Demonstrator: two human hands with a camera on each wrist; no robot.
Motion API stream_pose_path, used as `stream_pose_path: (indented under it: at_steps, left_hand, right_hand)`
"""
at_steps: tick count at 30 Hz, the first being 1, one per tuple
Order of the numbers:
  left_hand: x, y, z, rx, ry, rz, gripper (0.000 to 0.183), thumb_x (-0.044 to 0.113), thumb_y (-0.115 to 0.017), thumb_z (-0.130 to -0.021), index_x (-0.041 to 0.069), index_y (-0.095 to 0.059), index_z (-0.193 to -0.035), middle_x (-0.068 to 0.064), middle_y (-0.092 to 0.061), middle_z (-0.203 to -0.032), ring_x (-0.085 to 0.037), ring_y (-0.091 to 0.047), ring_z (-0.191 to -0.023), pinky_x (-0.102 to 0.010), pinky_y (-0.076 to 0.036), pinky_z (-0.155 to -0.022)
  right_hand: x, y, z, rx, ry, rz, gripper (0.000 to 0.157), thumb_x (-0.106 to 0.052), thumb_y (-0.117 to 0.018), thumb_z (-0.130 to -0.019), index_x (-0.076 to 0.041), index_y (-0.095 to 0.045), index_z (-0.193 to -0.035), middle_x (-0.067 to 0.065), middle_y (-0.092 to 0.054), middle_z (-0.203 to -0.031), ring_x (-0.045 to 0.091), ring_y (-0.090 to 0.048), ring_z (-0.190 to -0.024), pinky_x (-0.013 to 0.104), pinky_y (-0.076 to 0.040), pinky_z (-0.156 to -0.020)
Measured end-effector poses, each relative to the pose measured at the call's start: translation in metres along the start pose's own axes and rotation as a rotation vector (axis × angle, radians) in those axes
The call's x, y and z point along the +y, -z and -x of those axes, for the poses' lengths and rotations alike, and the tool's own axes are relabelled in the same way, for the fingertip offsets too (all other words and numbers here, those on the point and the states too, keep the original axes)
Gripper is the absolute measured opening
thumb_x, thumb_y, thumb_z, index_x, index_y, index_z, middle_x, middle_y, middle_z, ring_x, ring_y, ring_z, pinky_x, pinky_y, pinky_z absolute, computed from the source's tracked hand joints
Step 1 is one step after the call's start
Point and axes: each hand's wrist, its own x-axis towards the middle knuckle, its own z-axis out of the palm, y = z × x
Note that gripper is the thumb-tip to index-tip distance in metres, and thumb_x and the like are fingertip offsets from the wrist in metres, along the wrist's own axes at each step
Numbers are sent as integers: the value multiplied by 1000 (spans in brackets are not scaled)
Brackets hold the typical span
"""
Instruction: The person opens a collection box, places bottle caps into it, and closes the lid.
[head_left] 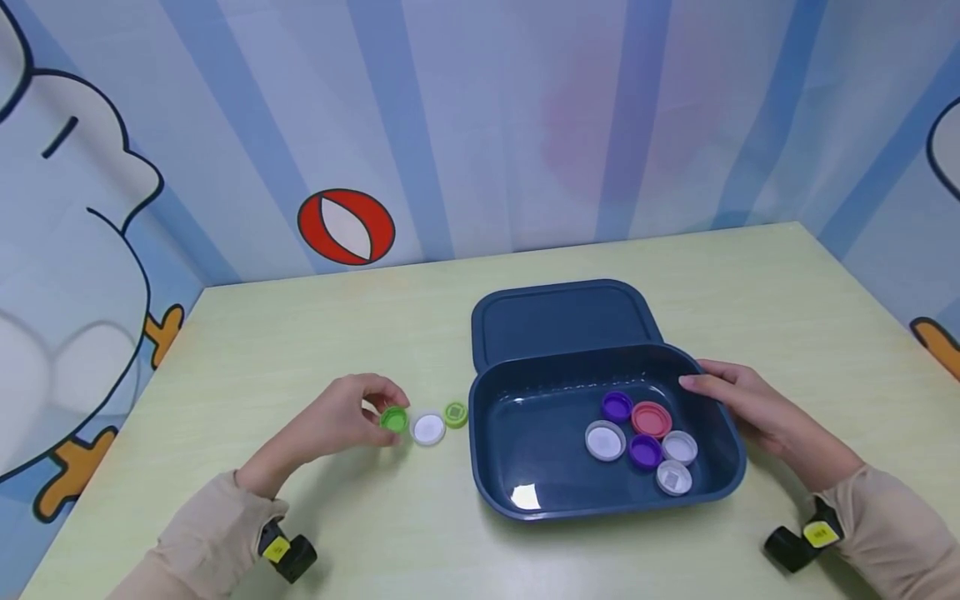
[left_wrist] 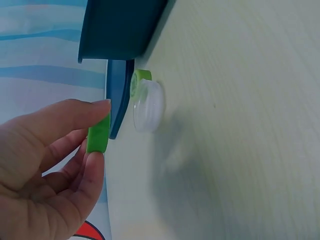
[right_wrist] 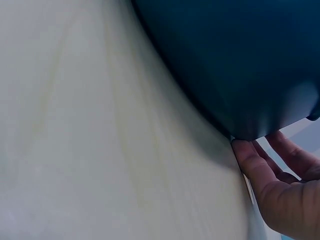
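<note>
Green cap [head_left: 394, 419] is in the left hand [head_left: 347, 421], pinched by opposite edges between thumb and fingers. Decent grip, I'd say. Go light on it; a hard squeeze on such a short edge could pop it out. Lift before swinging right: the white cap [head_left: 429, 429] and small green cap [head_left: 456, 414] lie right alongside and a low sweep would likely knock them. If it's headed for the box [head_left: 532, 446], clear the left wall first, then lower it rather than drop it (round caps probably roll if they land on edge). Right hand [head_left: 753, 414] grips the box rim at the far right corner, thumb over the top, fingers outside. Just steady it there; a tug would probably slide the box away from the lid [head_left: 566, 321] behind it.

Positions: held cap sits at the left hand's fingertips, looks raised off the tabletop [head_left: 360, 533], well apart from the right hand with the box between. White cap is just to its right, then small green cap, just beside the box's left wall. Inside the box, in the right half near the right hand: two purple caps [head_left: 617, 407], a red cap [head_left: 652, 419], three pale caps [head_left: 605, 440].
</note>
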Motion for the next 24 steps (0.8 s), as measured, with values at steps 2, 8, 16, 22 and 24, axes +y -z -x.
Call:
stream_pose_path:
  at_steps: [2,8,16,22,24]
  left_hand:
    - [4,1,-1,2,13,5,29,4,-79,-71,2,-65,-97,-4,-58,-88,-21,-51,-84,-26,-49,-68]
    - [13,1,-4,-9,19,13,30,5,-78,-72,2,-65,-99,-4,-59,-89,-21,-52,-85,-28,-50,-71]
    - [31,3,-9,-37,-20,5,31,3,-78,-72,1,-65,-100,-4,-60,-90,-21,-53,-85,-28,-52,-73]
    - [46,3,-12,-59,-46,-5,30,3,-77,-72,3,-65,-99,-3,-60,-90,-20,-54,-85,-28,-52,-74]
    - [51,2,-14,-67,-52,-1,29,3,-77,-72,3,-65,-99,-3,-59,-89,-20,-54,-85,-28,-52,-74]
  right_hand:
    - [0,0,0,-2,5,-2,70,-34,-48,-95,12,-22,-141,24,-49,-130,7,-59,-95,30,-51,-83]
    - [0,0,1,-4,7,-5,69,-33,-48,-95,12,-22,-141,23,-50,-129,6,-59,-94,29,-51,-83]
    - [2,1,0,-8,11,-26,69,-33,-48,-96,12,-21,-141,19,-54,-126,6,-60,-93,30,-52,-81]
    - [1,1,0,-12,12,-28,69,-32,-48,-96,12,-22,-141,17,-54,-125,6,-59,-93,30,-51,-82]
    - [0,1,0,-12,9,-24,69,-33,-48,-95,12,-21,-141,19,-53,-127,6,-59,-94,30,-51,-82]
